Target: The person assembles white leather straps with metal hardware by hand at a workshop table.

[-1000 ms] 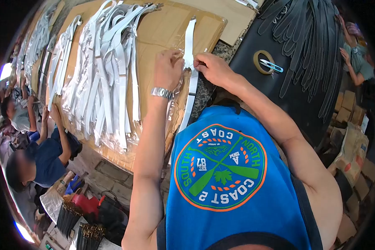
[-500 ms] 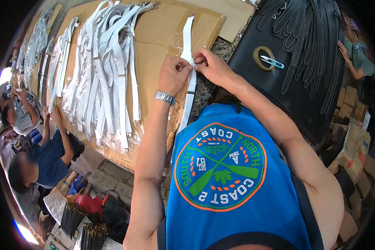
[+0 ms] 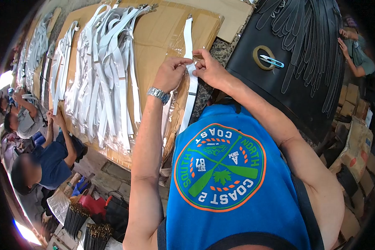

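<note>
A long white strap (image 3: 188,36) with a small metal end lies lengthwise near the right edge of the cardboard-covered table. My left hand (image 3: 171,73), with a metal watch at the wrist, pinches the strap from its left side at mid-length. Opposite it, my right hand (image 3: 210,70) grips the same spot between thumb and fingers. A dark band crosses the strap just below my hands, and its lower part runs down towards my blue shirt. Whatever small part sits between my fingertips is hidden.
Left of my hands lies a pile of white straps (image 3: 112,75) in clear plastic. On the black surface at right are a tape roll (image 3: 256,58), blue thread snips (image 3: 275,62) and several black straps (image 3: 304,46). Other people work at the left and far right.
My left hand has shifted slightly left and its fingers have straightened over the strap. My right thumb and fingers have moved slightly lower along the strap.
</note>
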The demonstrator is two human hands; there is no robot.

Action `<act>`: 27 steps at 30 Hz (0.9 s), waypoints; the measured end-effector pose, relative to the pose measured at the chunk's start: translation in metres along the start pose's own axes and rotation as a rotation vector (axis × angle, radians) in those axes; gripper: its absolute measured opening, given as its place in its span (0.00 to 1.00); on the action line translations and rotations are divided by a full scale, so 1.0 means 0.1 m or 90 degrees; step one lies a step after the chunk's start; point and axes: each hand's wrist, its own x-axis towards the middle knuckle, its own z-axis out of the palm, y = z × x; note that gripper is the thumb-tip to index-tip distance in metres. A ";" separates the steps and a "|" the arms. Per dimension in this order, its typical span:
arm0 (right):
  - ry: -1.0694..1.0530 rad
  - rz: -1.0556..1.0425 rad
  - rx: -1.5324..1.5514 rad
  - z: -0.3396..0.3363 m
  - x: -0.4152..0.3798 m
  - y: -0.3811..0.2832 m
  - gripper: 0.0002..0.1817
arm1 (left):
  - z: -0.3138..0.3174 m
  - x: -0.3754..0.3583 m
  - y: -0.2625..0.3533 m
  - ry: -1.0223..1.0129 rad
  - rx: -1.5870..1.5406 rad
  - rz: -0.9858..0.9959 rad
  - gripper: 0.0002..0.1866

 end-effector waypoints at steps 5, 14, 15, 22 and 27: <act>0.002 0.013 -0.042 -0.04 -0.06 -0.17 0.30 | -0.07 0.05 0.11 -0.027 0.102 -0.021 0.10; 0.021 0.011 -0.155 -0.09 -0.09 -0.32 0.32 | -0.07 0.03 0.43 -0.058 0.156 -0.045 0.13; 0.023 0.004 -0.175 -0.09 -0.09 -0.33 0.32 | -0.04 0.03 0.38 -0.038 0.170 -0.027 0.13; 0.032 -0.036 -0.192 -0.09 -0.08 -0.24 0.33 | 0.00 0.10 0.26 0.000 0.158 0.002 0.11; 0.036 0.018 -0.096 -0.12 -0.14 -0.27 0.36 | -0.02 0.08 0.35 -0.005 0.134 -0.075 0.12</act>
